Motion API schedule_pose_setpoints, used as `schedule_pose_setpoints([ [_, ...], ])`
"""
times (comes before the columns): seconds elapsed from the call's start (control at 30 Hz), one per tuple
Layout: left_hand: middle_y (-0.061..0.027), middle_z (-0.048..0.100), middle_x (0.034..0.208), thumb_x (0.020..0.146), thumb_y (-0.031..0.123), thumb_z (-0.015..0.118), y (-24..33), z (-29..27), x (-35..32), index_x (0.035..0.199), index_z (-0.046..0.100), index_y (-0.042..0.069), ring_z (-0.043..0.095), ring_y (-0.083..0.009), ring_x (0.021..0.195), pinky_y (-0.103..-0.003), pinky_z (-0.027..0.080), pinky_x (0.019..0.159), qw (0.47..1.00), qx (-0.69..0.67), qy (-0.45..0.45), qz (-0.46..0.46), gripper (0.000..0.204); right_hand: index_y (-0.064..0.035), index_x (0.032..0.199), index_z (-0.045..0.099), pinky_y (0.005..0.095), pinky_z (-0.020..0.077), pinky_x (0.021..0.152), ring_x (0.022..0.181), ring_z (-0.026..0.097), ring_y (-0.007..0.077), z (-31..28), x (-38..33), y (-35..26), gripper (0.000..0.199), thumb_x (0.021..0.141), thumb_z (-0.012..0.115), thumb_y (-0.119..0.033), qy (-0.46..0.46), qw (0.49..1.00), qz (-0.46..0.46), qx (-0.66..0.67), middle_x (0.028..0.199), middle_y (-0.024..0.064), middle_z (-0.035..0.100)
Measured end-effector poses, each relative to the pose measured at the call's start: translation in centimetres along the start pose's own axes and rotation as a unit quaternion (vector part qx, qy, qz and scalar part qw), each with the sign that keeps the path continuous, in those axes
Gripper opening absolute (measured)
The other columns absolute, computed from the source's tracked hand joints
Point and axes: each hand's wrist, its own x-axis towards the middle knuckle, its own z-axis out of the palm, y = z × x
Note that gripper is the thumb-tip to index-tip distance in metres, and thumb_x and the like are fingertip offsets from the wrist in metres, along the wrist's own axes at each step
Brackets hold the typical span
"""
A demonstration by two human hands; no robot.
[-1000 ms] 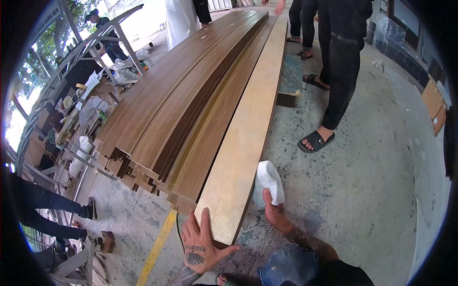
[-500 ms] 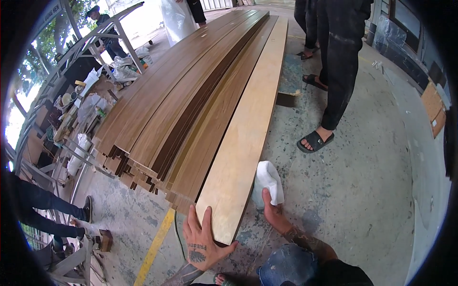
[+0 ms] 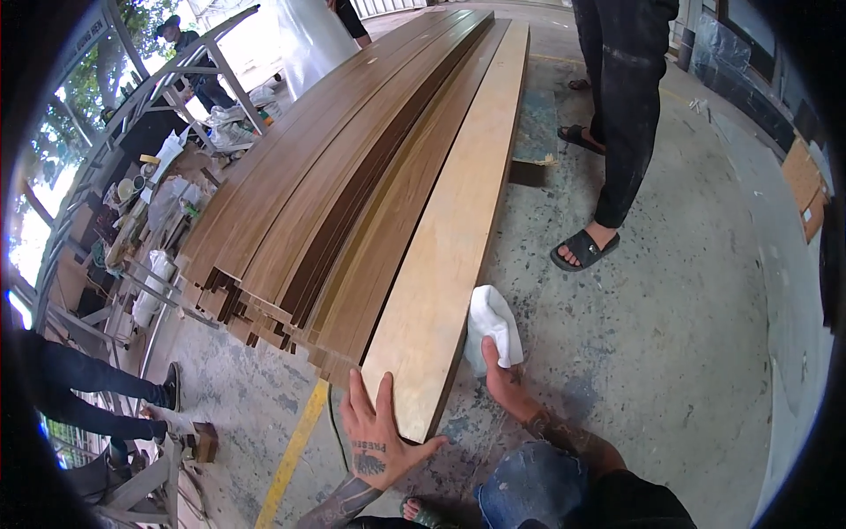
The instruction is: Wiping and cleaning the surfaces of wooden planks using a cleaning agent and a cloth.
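- A person's left hand (image 3: 377,451) spreads wide at the near end of a long, pale wooden board (image 3: 451,264), its fingertips on the near left corner and its thumb stretched out by the right corner.
- The right hand (image 3: 504,383) grips a folded white cloth (image 3: 495,322), thumb toward the viewer, beside the board's right long edge; whether the cloth presses on the wood cannot be told from this angle.
- The pale board lies flat along the right side of a broad stack of brown boards (image 3: 304,176), its near end toward the person and its far end at the top of the scene.
- The stack's near ends sit unevenly, some boards jutting out beyond others.
- Below, a worn denim knee (image 3: 533,485) shows between the person's tattooed forearms, above a speckled grey floor (image 3: 652,353) crossed by a yellow stripe (image 3: 295,454).
- To the right of the stack, a co-worker in black trousers (image 3: 630,115) stands in dark sandals (image 3: 586,251).
- At left, another person's dark trousers (image 3: 97,379) and black shoe (image 3: 172,388) enter near a metal frame.
- In the left background, a figure in a dark cap (image 3: 167,25) stands behind a metal rack (image 3: 225,75), near plastic bags (image 3: 229,128).
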Motion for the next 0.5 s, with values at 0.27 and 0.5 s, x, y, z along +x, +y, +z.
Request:
schedule_pose_setpoints([
  [0.27, -0.0328, 0.027, 0.15, 0.05, 0.04, 0.089, -0.4, 0.1, 0.2, 0.144, 0.044, 0.007, 0.035, -0.0506, 0.13, -0.058, 0.034, 0.107, 1.0, -0.013, 0.015, -0.001, 0.11, -0.0003, 0.15, 0.035, 0.0387, 0.0378, 0.109, 0.135, 0.045, 0.029, 0.3, -0.5, -1.5, 0.061, 0.104, 0.052, -0.037, -0.009, 1.0, 0.01, 0.009, 0.146, 0.017, 0.046],
  [0.5, -0.0311, 0.03, 0.148, 0.047, 0.036, 0.09, -0.5, -0.2, 0.1, 0.141, 0.048, 0.008, 0.036, -0.0487, 0.129, -0.055, 0.035, 0.106, 0.999, -0.029, 0.017, -0.003, 0.107, -0.0008, 0.153, 0.03, 0.0374, 0.03, 0.116, 0.141, 0.037, 0.0269, 0.3, -0.8, -1.8, 0.062, 0.104, 0.052, -0.034, -0.013, 1.0, 0.005, 0.028, 0.153, 0.0149, 0.039],
])
